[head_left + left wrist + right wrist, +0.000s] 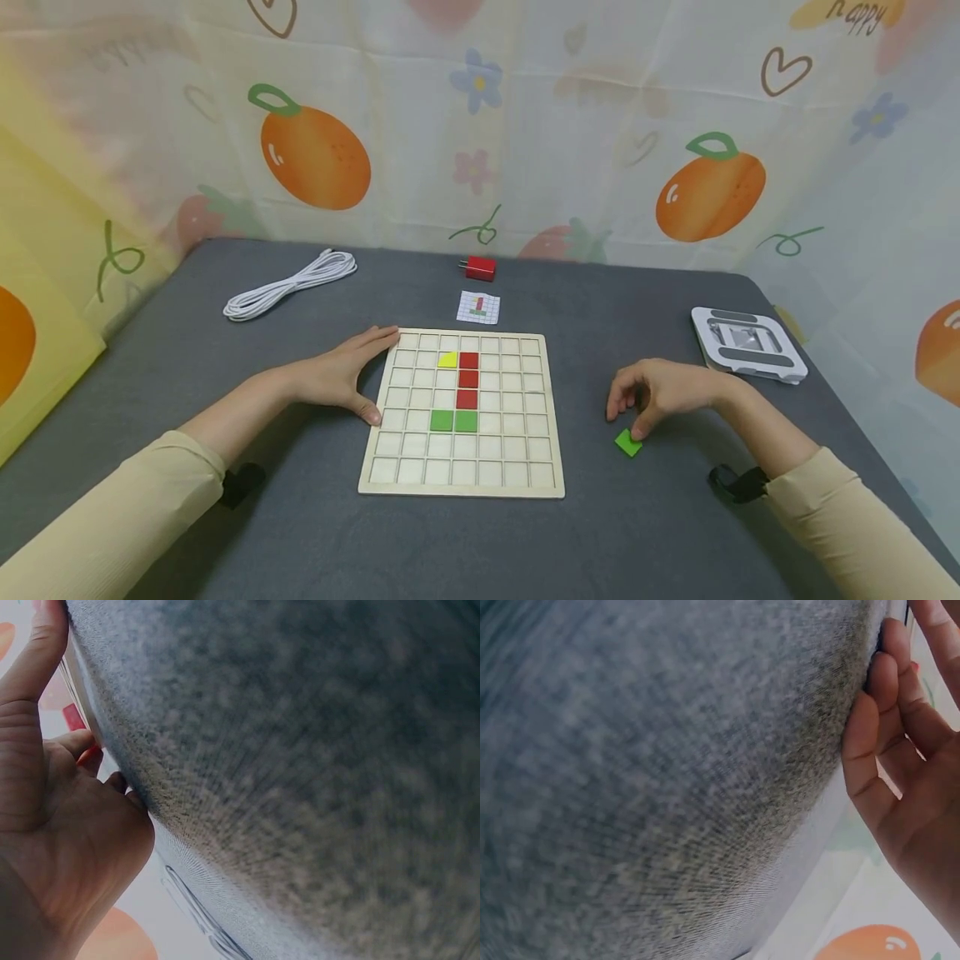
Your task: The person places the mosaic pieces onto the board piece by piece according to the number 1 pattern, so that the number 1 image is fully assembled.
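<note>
A pale wooden grid board lies in the middle of the table. On it sit a yellow rounded piece, a column of three red squares and, below them, two green squares. My left hand rests against the board's left side, its thumb and fingers spread, fingertips at the upper left corner. To the right of the board, the thumb of my right hand touches a loose green square tile. The other fingers of that hand bend down close to the tabletop, apart from the tile.
Behind the board lie a small printed pattern card and a red plug adapter. A coiled white cable is at the back left. At the right stands a flat white-and-grey device. A patterned curtain hangs along the table's far edge.
</note>
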### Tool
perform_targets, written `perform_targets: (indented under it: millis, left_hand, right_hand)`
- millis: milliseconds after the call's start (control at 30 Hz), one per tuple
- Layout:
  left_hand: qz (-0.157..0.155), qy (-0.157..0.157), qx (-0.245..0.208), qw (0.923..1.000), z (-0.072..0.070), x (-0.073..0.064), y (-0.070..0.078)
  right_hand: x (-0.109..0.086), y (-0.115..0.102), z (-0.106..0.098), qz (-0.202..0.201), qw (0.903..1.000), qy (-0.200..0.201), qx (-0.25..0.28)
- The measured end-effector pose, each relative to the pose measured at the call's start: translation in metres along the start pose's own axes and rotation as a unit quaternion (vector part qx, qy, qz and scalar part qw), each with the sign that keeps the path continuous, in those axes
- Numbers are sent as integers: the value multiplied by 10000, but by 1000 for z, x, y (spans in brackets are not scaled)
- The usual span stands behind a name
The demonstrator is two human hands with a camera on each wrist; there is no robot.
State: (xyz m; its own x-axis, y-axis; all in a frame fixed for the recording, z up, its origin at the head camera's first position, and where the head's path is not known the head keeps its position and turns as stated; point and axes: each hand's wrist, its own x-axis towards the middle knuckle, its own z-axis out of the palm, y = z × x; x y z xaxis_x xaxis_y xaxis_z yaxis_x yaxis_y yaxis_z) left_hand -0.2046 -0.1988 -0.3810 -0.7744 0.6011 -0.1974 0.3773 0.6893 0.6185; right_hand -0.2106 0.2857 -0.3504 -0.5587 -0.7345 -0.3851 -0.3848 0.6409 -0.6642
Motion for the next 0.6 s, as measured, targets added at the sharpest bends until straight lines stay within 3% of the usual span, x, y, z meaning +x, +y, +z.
perform_targets:
  millis: [233,600]
  left_hand:
    - [16,19,37,10000,-1,0,0]
    - [84,36,26,10000,0,-1,2]
  right_hand:
    - [-1,-6,3,-35,9995,-139,-283]
    - [-1,-12,10,0,9976,178,-670]
